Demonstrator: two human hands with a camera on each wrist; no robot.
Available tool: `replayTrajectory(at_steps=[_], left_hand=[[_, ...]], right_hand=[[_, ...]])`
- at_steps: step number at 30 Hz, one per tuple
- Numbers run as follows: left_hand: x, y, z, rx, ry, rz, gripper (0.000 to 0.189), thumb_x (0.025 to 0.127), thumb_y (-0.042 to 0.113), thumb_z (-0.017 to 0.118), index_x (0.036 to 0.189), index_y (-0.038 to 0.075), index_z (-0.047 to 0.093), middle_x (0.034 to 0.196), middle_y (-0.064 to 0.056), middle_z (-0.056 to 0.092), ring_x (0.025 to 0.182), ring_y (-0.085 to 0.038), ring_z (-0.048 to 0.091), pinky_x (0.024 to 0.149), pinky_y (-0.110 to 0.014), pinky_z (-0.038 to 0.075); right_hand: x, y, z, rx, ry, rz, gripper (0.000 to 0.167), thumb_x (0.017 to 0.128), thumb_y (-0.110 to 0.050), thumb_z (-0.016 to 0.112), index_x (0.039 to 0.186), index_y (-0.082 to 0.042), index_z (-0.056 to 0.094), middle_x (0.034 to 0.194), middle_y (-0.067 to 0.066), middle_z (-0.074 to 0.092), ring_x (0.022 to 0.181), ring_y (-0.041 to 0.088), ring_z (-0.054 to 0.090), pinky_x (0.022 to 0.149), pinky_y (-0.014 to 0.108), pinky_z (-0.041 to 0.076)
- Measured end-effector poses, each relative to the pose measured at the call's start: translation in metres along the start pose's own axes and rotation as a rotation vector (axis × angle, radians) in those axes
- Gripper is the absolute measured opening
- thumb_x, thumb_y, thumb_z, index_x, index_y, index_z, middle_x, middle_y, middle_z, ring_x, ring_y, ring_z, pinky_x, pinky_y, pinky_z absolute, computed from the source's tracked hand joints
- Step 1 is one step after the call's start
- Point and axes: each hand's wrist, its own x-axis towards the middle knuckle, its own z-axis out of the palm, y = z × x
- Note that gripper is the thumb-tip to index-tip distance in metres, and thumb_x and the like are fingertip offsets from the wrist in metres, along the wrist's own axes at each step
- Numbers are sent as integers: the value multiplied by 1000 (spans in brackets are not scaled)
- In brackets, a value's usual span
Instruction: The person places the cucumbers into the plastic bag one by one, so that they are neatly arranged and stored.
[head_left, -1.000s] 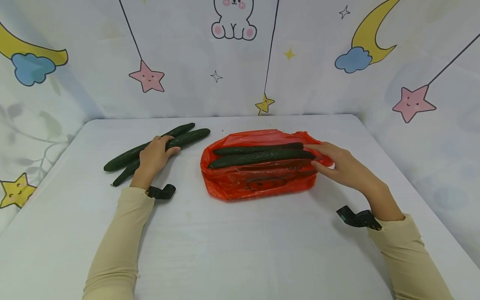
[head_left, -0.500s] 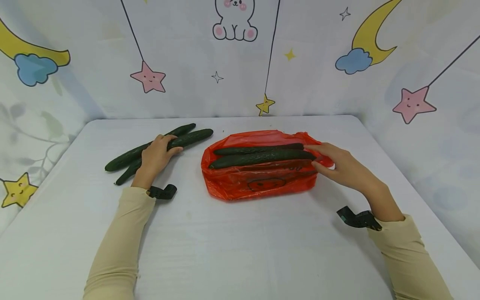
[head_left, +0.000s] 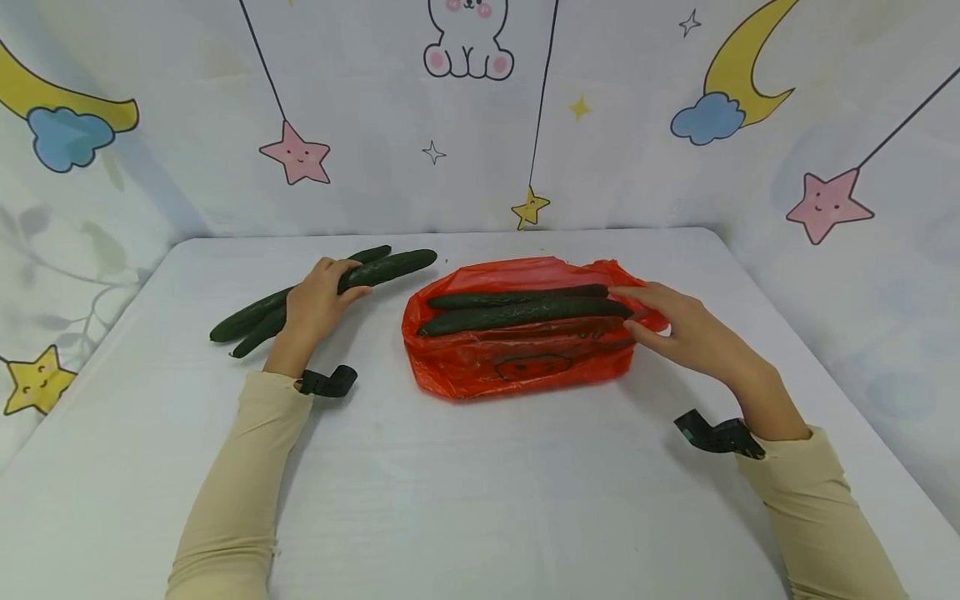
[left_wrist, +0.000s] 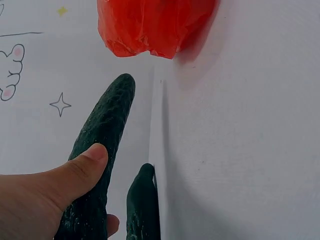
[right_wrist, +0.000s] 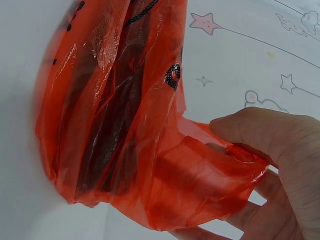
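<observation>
In the head view my left hand (head_left: 313,307) grips a dark green cucumber (head_left: 393,268) near its middle. In the left wrist view, the thumb lies along the held cucumber (left_wrist: 102,125), a fingertip shows on its far side, and its end points at the red bag. A second cucumber (head_left: 247,321) lies on the table behind and beside it, partly covered by the hand. To the right is a red plastic bag (head_left: 457,367) with two cucumbers (head_left: 525,315) lying in its opening. My right hand (head_left: 690,333) holds the bag's right end, thumb and fingers on either side of the film.
Everything lies on a white-covered table (head_left: 480,483). A pale cloth backdrop (head_left: 360,100) printed with stars and moons rises behind its back edge. Each wrist carries a dark strap mount (head_left: 327,383).
My left hand has moved slightly right and away, and the gripped cucumber has shifted the same way, its right end now higher. The right hand and bag have stayed put.
</observation>
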Motion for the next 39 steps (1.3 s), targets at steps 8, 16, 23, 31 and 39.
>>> replayTrajectory(at_steps=[8, 16, 23, 31, 39], left_hand=[[1, 8, -4, -17, 36, 26, 51, 92, 27, 69, 134, 1, 54, 126, -26, 53, 114, -41, 55, 91, -57, 47], [-1, 17, -8, -14, 57, 60, 52, 91, 31, 69, 133, 4, 57, 122, -23, 55, 107, -39, 58, 85, -54, 49], [-1, 24, -11, -34, 67, 85, 52, 91, 31, 70, 133, 3, 57, 122, -22, 56, 106, -38, 58, 85, -53, 50], [-2, 36, -15, -45, 48, 103, 51, 91, 29, 70, 133, 4, 57, 125, -21, 56, 108, -38, 58, 88, -53, 50], [-6, 47, -18, -27, 59, 162, 51, 90, 30, 71, 132, 4, 59, 123, -20, 58, 103, -37, 61, 83, -50, 51]], right_hand=[[0, 1, 0, -6, 2, 0, 51, 92, -5, 64, 141, -3, 48, 138, 22, 50, 120, 41, 50, 90, 62, 47], [0, 2, 1, -2, 4, -6, 52, 92, -4, 64, 141, -5, 48, 138, 21, 51, 119, 40, 50, 90, 62, 47], [1, 1, 1, -7, 4, -18, 52, 92, -4, 65, 141, -3, 47, 137, 22, 51, 120, 40, 50, 90, 62, 47], [0, 1, 1, -11, 13, -21, 52, 91, -3, 65, 141, -2, 48, 137, 22, 51, 119, 39, 50, 90, 61, 48], [2, 2, 1, -11, 18, -32, 53, 91, -2, 65, 141, -3, 48, 136, 20, 52, 113, 36, 55, 87, 58, 50]])
